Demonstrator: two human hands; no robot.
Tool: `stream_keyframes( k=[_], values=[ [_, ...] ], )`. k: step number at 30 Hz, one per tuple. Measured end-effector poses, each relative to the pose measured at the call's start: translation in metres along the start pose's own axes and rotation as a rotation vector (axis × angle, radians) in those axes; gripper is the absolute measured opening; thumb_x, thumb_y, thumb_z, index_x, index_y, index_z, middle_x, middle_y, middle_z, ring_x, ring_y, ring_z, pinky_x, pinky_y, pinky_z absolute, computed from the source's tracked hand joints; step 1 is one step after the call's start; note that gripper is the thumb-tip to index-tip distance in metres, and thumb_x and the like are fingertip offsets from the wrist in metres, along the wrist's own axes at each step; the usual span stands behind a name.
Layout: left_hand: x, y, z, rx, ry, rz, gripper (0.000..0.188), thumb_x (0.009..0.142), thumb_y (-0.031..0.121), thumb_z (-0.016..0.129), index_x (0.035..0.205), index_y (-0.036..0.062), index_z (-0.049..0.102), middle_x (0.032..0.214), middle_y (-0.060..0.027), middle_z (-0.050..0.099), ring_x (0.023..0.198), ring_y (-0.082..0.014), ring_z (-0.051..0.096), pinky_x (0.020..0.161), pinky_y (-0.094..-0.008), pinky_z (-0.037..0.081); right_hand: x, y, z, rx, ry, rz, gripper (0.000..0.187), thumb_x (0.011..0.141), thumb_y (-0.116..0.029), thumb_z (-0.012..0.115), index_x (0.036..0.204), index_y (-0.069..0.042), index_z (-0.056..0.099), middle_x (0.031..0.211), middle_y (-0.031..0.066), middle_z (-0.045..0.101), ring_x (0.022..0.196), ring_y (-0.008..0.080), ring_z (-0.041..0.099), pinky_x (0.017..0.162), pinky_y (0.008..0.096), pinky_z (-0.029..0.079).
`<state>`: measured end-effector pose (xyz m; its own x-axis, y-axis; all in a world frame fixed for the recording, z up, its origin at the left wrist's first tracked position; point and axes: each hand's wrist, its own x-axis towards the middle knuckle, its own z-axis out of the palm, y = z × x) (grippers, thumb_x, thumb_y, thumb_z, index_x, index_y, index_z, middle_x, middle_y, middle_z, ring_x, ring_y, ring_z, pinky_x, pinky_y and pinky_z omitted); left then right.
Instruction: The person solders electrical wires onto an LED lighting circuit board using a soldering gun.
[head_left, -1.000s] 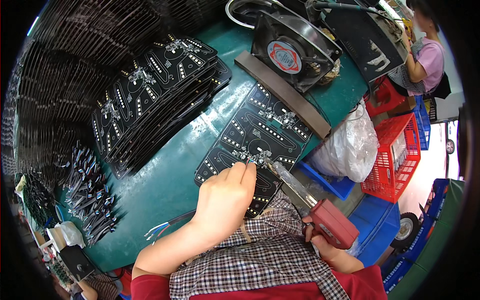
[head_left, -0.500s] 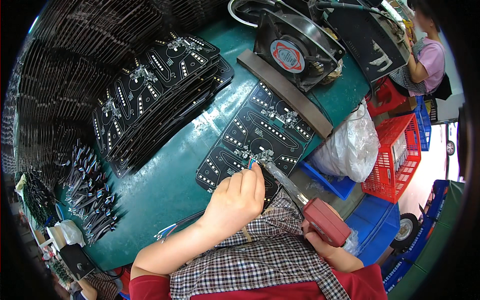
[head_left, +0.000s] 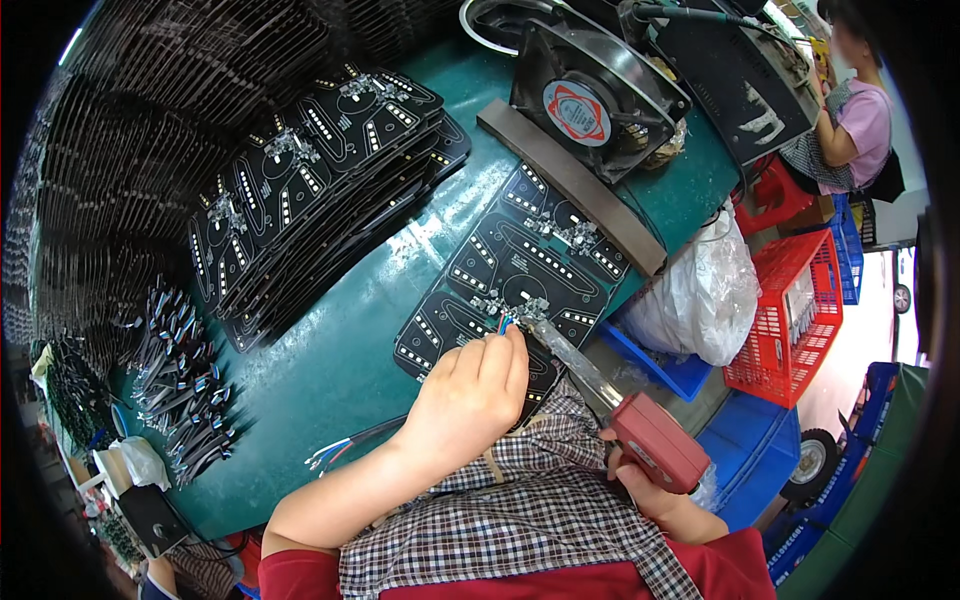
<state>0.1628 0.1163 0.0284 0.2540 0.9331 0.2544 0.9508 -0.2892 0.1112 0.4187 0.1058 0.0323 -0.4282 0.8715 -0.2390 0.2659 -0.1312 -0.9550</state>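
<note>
Between the thumb and fingers of my left hand [head_left: 478,385] is a pinched bundle of thin coloured wires [head_left: 507,324], their ends at the components of a black circuit board panel [head_left: 480,255]. The far part of the cable trails out behind my wrist, its stripped ends [head_left: 335,452] over the table. My right hand [head_left: 645,487] is closed round the red body of a soldering gun [head_left: 655,440]. Its long shaft reaches up and left, and the tip is beside the wire ends at the board. My fingers partly hide the nearest board section.
Stacked black circuit boards [head_left: 330,170] stand to the left, with a heap of cut cables [head_left: 185,390] nearer. A dark bar [head_left: 570,185] lies along the panel's far edge, before a fan [head_left: 590,100]. At right are a plastic bag [head_left: 705,290], a red crate [head_left: 785,315] and another person [head_left: 850,130].
Both hands stay almost in place, still holding the wires and the soldering gun. The gun's body has shifted very slightly to the right. The trailing wire ends moved a little.
</note>
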Motion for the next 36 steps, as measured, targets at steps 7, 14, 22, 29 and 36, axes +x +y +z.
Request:
stream_keyframes(
  k=[7,14,22,29,36],
  values=[
    [-0.006,-0.001,-0.006,0.034,-0.005,-0.039,0.039,0.069,0.008,0.056,0.105,-0.0068,0.057,0.071,-0.0026,0.045,0.06,-0.0134,0.051,0.051,-0.0255,0.044,-0.003,0.02,-0.008,0.055,-0.117,0.048,0.055,0.079,-0.02,0.07,0.122,0.007,0.048,0.09,0.0077,0.064,0.065,0.0109,0.056,0.063,0.0246,0.047],
    [-0.022,0.005,-0.042,-0.211,-0.093,-0.243,0.051,0.077,0.017,0.062,0.121,-0.0056,0.05,0.098,-0.013,0.058,0.085,-0.0237,0.058,0.076,-0.0296,0.049,0.004,0.013,0.003,0.156,0.177,-0.158,0.048,0.087,-0.031,0.061,0.114,0.004,0.044,0.102,0.0138,0.053,0.051,0.0102,0.047,0.045,0.0221,0.038],
    [-0.116,-0.117,-0.111,0.293,0.226,-0.997,0.024,0.076,0.004,0.064,0.099,0.0028,0.063,0.096,-0.0123,0.062,0.091,-0.0306,0.058,0.08,-0.037,0.046,0.015,0.025,-0.002,0.124,0.245,-0.219,0.037,0.089,-0.021,0.053,0.115,0.004,0.042,0.107,0.0152,0.051,0.056,0.0099,0.045,0.045,0.0209,0.035],
    [-0.167,-0.163,-0.098,0.123,0.349,-0.999,0.034,0.072,0.001,0.067,0.105,0.0051,0.059,0.089,-0.0111,0.059,0.086,-0.029,0.057,0.077,-0.0368,0.045,0.009,0.019,0.004,0.136,0.266,-0.206,0.036,0.089,-0.018,0.053,0.115,0.004,0.042,0.107,0.0167,0.051,0.058,0.0105,0.046,0.047,0.0202,0.037],
    [-0.191,-0.182,-0.09,-0.082,0.41,-0.891,0.04,0.073,-0.004,0.067,0.111,0.0038,0.059,0.088,-0.0082,0.062,0.087,-0.0195,0.058,0.082,-0.0303,0.044,0.006,0.0,0.009,0.155,0.287,-0.1,0.046,0.086,-0.027,0.06,0.116,0.004,0.045,0.103,0.0127,0.053,0.058,0.012,0.049,0.05,0.0246,0.04]
  ],
)
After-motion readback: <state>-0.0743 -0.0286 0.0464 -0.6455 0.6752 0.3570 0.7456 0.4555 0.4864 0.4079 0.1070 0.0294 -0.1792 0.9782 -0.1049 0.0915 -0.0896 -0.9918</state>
